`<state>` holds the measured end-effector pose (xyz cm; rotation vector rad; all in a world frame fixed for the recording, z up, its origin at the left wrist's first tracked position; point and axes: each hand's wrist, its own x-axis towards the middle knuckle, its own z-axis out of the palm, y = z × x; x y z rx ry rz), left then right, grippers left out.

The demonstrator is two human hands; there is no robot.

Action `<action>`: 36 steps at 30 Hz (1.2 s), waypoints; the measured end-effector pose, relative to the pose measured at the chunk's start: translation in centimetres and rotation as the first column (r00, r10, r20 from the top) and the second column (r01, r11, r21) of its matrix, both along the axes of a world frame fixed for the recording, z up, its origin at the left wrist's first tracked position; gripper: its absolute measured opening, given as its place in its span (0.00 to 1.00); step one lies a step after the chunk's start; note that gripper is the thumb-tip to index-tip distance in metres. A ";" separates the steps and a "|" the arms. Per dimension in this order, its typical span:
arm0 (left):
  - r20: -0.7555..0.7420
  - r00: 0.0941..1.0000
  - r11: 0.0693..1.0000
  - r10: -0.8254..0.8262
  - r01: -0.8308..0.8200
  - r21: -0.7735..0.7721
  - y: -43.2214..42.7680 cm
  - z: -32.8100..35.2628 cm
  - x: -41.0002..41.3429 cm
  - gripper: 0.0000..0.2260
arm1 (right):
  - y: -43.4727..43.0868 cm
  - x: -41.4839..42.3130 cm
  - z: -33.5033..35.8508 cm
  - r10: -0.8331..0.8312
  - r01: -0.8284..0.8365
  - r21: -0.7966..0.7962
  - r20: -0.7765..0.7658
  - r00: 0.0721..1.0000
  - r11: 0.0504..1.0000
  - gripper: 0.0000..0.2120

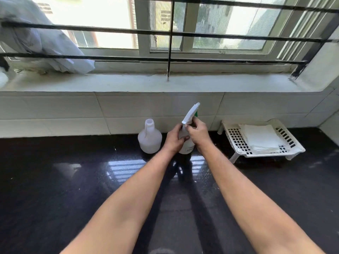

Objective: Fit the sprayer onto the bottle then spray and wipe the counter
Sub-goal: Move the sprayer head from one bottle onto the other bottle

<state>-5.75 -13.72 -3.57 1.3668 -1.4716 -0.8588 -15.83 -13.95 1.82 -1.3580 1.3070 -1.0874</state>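
Your left hand grips the bottle, which stands on the black counter close to the tiled wall. Your right hand pinches the base of the white sprayer, at the bottle's neck. An uncapped jug stands just beside on the left; folded cloths lie in the tray on the right.

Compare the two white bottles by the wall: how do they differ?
The left bottle has an open, bare neck; the right bottle carries the sprayer. The left bottle stands untouched; the left hand holds the right bottle while the right hand grips the sprayer's base. Only the right bottle shows a label. Both are whitish plastic.
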 end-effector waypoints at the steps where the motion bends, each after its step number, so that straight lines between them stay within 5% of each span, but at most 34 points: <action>1: 0.006 1.000 1.000 -0.006 0.006 0.001 0.0 0.1 0.1 0.24 | 0.0 -0.1 0.2 0.049 -0.049 0.008 0.002 0.999 0.999 0.11; 4: 0.019 1.000 1.000 -0.021 0.021 0.015 -0.1 0.1 0.3 0.25 | -0.7 -0.8 0.5 0.087 -0.087 0.015 0.005 0.996 0.996 0.11; 10: 0.017 1.000 1.000 -0.008 0.008 0.016 0.0 0.2 0.2 0.22 | -0.6 -0.3 0.2 -0.101 0.093 -0.080 -0.095 0.990 0.992 0.12; 19: 0.001 0.996 0.992 -0.089 0.088 0.085 -0.5 0.9 1.0 0.26 | -2.1 -2.1 1.6 0.297 -0.289 0.074 -0.168 0.940 0.955 0.15; 24: 0.007 1.000 1.000 0.008 -0.008 0.006 0.7 1.0 -0.2 0.22 | -1.1 -0.5 -0.6 0.062 -0.068 -0.028 -0.176 0.982 0.997 0.09; 28: -0.118 0.979 0.986 0.168 -0.164 0.042 1.4 1.2 -2.1 0.04 | 0.2 1.5 -1.1 -0.228 0.186 -0.177 -0.258 0.939 0.967 0.07; 30: -0.307 0.917 0.961 0.257 -0.210 0.178 1.2 1.5 -2.8 0.09 | 0.5 2.5 -1.5 -0.338 0.291 -0.197 -0.277 0.899 0.936 0.07; 32: -0.320 0.901 0.949 0.292 -0.233 0.211 1.1 1.2 -2.8 0.12 | 0.7 3.0 -1.6 -0.396 0.351 -0.199 -0.283 0.873 0.915 0.07; 35: -0.152 0.973 0.984 0.172 -0.162 0.079 1.4 1.0 -1.5 0.05 | 0.2 2.0 -1.5 -0.204 0.196 -0.102 -0.067 0.977 0.975 0.06; 36: -0.090 0.991 0.995 0.096 -0.093 0.035 1.2 0.8 -0.7 0.11 | -0.2 1.1 -1.2 -0.074 0.076 -0.033 0.054 0.996 0.997 0.06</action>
